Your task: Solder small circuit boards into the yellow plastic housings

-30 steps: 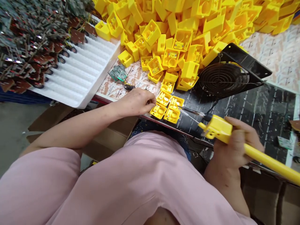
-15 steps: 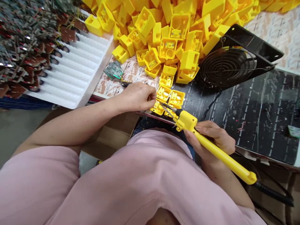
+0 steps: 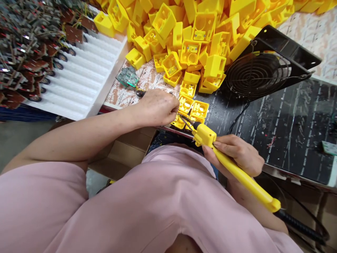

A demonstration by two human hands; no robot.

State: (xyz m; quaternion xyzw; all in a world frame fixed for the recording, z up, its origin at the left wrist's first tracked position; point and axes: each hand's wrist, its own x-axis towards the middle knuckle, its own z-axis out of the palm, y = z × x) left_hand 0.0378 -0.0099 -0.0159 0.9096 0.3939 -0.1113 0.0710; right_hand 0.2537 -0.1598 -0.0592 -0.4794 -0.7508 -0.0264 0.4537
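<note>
My right hand (image 3: 238,154) is wrapped round a yellow soldering iron (image 3: 229,163). The iron's dark tip points up-left into a small cluster of yellow plastic housings (image 3: 193,109) at the near edge of the black mat. My left hand (image 3: 158,107) rests beside that cluster with fingers curled in a pinch against the nearest housing; what they pinch is too small to make out. A green circuit board (image 3: 128,77) lies just beyond my left hand.
A big heap of yellow housings (image 3: 189,31) fills the far table. A black fan (image 3: 259,73) sits tilted at right on the black mat (image 3: 289,133). A white ribbed tray (image 3: 79,84) at left carries several brown circuit boards (image 3: 28,52). Cardboard boxes stand below the table edge.
My right hand swung the soldering iron left and brought its tip onto the small cluster beside my left hand. The left hand stayed nearly in place, curling a little tighter.
</note>
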